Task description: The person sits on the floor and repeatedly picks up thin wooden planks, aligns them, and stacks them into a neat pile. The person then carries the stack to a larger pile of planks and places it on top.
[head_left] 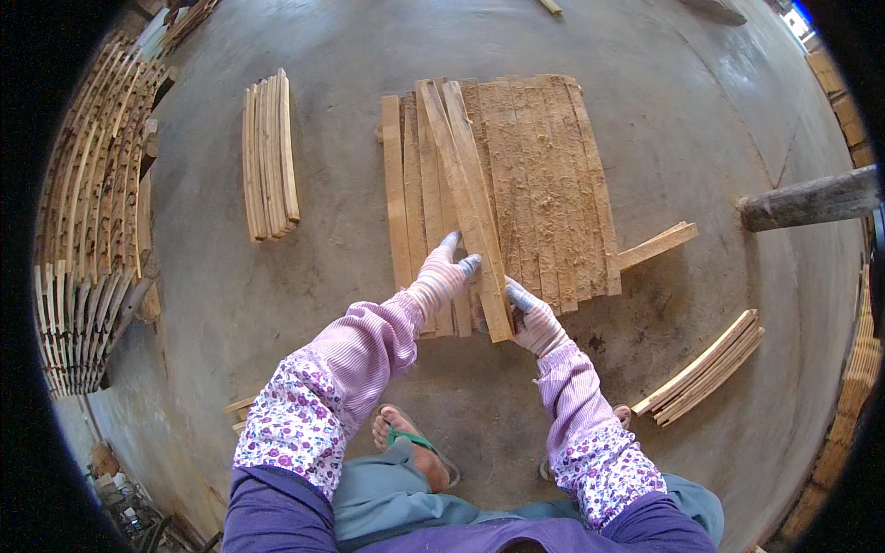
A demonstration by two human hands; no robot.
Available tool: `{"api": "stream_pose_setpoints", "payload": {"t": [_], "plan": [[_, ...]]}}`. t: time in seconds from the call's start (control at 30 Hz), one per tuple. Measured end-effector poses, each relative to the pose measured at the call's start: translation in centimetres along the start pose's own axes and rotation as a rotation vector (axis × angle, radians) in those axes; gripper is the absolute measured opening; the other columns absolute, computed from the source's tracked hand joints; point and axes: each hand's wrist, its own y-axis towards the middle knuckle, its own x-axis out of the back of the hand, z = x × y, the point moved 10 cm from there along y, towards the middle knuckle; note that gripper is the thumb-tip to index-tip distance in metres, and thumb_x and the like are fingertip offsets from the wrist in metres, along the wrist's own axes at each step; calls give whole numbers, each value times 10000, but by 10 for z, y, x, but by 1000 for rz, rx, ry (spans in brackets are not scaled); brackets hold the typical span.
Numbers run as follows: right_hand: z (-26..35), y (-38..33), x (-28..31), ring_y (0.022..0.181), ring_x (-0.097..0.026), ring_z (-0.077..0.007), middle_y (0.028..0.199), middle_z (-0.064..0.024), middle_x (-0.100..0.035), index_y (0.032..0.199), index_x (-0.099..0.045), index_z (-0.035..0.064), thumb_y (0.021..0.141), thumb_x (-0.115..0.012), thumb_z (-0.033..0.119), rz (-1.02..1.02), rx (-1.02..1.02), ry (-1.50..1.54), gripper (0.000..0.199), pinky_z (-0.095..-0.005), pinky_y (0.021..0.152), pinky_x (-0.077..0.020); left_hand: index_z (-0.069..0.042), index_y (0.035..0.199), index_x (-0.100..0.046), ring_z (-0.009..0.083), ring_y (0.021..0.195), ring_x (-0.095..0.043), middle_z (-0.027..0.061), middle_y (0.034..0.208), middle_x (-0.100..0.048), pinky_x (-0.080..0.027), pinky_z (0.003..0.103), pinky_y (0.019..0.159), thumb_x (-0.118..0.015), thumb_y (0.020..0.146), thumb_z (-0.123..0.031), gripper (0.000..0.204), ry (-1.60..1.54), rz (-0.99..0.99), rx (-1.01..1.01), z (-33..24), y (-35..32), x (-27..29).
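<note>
Pale timber lies before your hands in the head view: a long, straight, light-brown wooden plank [465, 198] slants across a row of flat, sawdust-strewn brown boards [544, 184], its near end between your hands. Your right hand [535, 318], in a striped glove with grey fingertips, is curled around that end's right edge, seemingly holding it to steer the plank; some fingers are hidden. Your left hand [445, 274], gloved alike, is partly open, thumb and forefinger apart at the plank's left edge, likely to guide that side; I cannot tell whether it presses. Well beyond your left hand, to its left, slim pale wooden strips [269, 157] lie bundled; right of your right hand sits a smaller tan stack [701, 369], both probably kept aside for working room.
</note>
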Motion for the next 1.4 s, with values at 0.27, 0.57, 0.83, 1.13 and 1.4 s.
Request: {"api": "stream_pose_setpoints", "payload": {"t": [0.27,0.57,0.83,1.13,1.4], "plan": [[0,-5,-8,1211,-620,-228,1359,-89,-616,1476,-471,72,1029,-566,199,1,5,-26,474,-426,1040,-513,-10,1500,-396,179,1042,-626,109,1270,-641,-534,289,840,-709,923,-65,658,-158,-25,20,-26,-14,4],[-13,-5,-25,1042,-685,-326,1221,-191,-642,1551,-321,123,1017,-586,271,84,-63,17,615,-489,855,-601,-75,1538,-381,237,1048,-658,196,1363,-592,-557,345,829,-731,867,-33,758,-84,-47,154,12,-31,60],[-15,-2,-27,1026,-684,-297,1171,-157,-651,1490,-394,114,974,-657,259,111,-66,-6,597,-481,851,-603,-140,1515,-421,210,1095,-623,59,1285,-620,-544,417,902,-662,841,47,740,-258,-20,266,43,-39,100],[-15,2,-26,1000,-677,-272,1155,-113,-646,1469,-423,90,961,-631,183,78,-63,-36,557,-460,815,-603,-87,1387,-577,183,966,-642,40,1213,-663,-528,336,797,-618,772,75,638,-186,-85,272,56,-63,169],[-22,6,-40,1036,-677,-257,1172,-99,-636,1479,-409,86,821,-662,-13,67,-60,-195,711,-439,813,-595,-34,1462,-478,169,914,-628,54,1178,-650,-531,313,773,-615,806,44,675,-399,-31,249,43,-82,160]]}}
